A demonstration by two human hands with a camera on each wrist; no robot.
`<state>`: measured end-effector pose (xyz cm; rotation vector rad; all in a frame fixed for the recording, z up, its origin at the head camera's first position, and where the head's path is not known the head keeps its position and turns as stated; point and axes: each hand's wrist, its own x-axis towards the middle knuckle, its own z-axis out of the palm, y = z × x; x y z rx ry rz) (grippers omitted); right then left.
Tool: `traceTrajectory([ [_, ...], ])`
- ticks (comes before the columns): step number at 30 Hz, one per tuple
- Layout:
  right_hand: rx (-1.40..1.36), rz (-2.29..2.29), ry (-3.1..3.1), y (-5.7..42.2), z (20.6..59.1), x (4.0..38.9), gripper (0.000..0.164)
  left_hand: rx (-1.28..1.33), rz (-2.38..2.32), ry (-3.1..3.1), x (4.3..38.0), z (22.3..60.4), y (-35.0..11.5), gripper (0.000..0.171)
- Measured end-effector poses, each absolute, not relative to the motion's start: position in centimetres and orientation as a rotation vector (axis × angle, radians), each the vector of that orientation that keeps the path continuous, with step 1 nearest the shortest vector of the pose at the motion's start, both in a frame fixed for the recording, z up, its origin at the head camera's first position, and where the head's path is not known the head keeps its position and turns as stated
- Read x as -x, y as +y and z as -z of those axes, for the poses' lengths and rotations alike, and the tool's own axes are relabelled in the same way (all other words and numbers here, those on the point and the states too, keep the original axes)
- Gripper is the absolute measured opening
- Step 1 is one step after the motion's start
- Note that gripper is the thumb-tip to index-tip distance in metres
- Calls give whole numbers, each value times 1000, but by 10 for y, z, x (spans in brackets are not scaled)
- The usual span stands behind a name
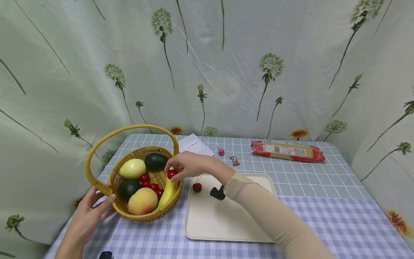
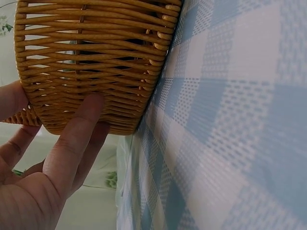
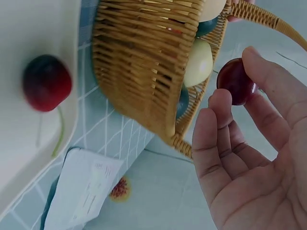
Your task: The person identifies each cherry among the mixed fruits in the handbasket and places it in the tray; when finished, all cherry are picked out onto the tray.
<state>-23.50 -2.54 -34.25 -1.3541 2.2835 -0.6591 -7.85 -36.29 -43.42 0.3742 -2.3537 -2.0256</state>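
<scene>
My right hand [image 1: 185,166] pinches a dark red cherry [image 3: 237,81] between thumb and fingertips, over the right side of a wicker basket [image 1: 163,213]. My left hand [image 1: 92,212] holds the basket's left side at the foot of its arched handle [image 1: 129,127]; in the left wrist view, its fingers [image 2: 79,127] touch the weave. Inside lie a banana [image 1: 168,192], a peach [image 1: 142,201], a pale yellow-green oval fruit [image 1: 133,169], two dark green avocados [image 1: 156,161] and several red cherries [image 1: 145,183]. Another cherry [image 1: 197,187], with a stem, sits on a cream tray [image 1: 223,225].
Behind the tray lie a white printed card [image 1: 195,144], a pink lollipop [image 1: 221,151] and a small red wrapped sweet [image 1: 234,160]. A pasta packet [image 1: 288,150] rests at the back right. A flowered curtain [image 1: 226,90] hangs behind the checked tablecloth [image 1: 323,219].
</scene>
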Motion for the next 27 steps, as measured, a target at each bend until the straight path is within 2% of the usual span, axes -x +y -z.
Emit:
traceTrajectory([
  [4, 1301, 705, 2296, -8, 344, 232, 39, -368, 2031, -2349, 77, 434, -364, 49],
  [11, 1233, 780, 2315, 21, 350, 234, 30, -369, 2024, -2357, 77, 432, -366, 50],
  [27, 1135, 822, 2375, 70, 393, 242, 27, -337, 2026, -2351, 76, 433, -363, 50],
])
